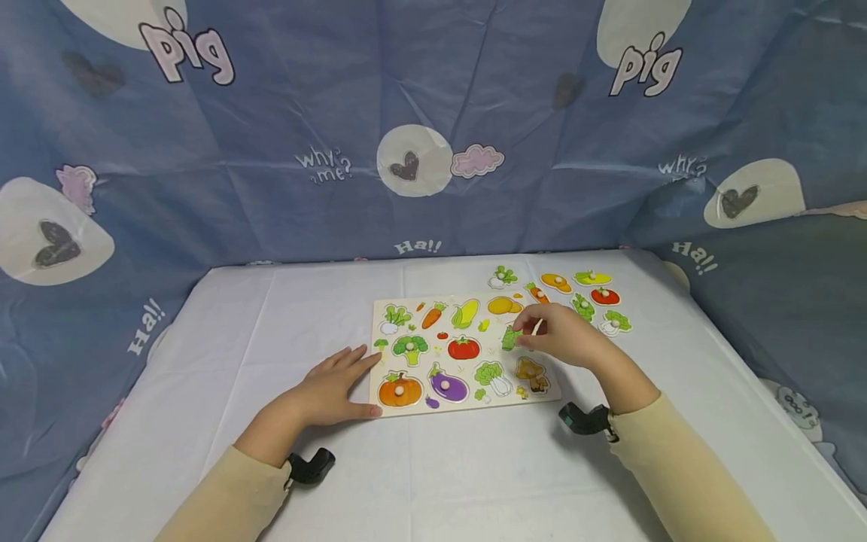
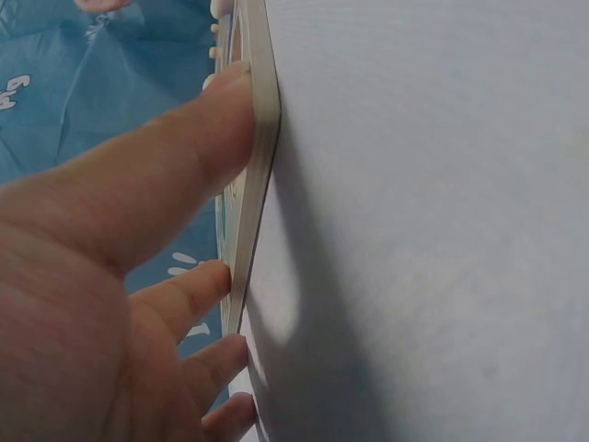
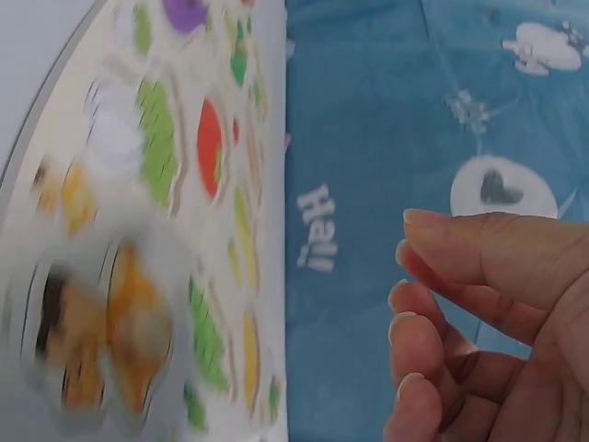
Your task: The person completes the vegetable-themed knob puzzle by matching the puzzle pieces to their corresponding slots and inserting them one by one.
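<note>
A flat vegetable puzzle board lies on the white table. Knobbed pieces sit in it: a broccoli, a pumpkin, an eggplant and a mushroom piece. Elsewhere on the board are vegetable pictures without knobs, such as the tomato picture. My left hand touches the board's left edge, fingers spread and thumb on its near corner. Above the right part of the board hovers my right hand, by a green vegetable picture. Its fingers are loosely bent, with nothing visible between them.
Loose knobbed pieces lie beyond the board and to its right: a white radish, a carrot, a potato, a corn, a tomato, a leafy cabbage and a green piece. A blue printed cloth hangs behind.
</note>
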Available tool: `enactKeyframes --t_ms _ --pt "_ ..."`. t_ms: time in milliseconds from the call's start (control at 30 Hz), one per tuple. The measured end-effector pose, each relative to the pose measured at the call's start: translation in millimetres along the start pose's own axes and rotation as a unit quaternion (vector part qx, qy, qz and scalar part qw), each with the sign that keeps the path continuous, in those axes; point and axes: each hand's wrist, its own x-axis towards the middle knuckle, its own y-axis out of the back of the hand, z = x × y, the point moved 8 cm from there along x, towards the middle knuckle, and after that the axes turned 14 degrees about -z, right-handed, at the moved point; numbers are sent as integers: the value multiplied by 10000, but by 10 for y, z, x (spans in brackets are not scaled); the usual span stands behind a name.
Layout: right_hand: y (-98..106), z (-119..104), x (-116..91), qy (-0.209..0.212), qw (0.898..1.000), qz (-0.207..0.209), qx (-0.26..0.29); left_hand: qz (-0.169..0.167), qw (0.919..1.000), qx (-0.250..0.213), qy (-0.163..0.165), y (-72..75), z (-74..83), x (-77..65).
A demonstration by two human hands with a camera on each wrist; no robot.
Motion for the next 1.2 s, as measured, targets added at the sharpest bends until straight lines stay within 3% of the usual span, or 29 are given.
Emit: enactKeyframes --t_ms 367,767,1200 --pt "272 547 -282 -568 9957 723 -77 -26 10000 1 -6 -9 5 -5" --pt "534 1002 -594 -1252 9856 1091 -311 -22 10000 25 51 -28 -42 30" --pt "706 1506 -590 -1492 9792 1353 -242 -30 10000 14 42 -20 -24 16"
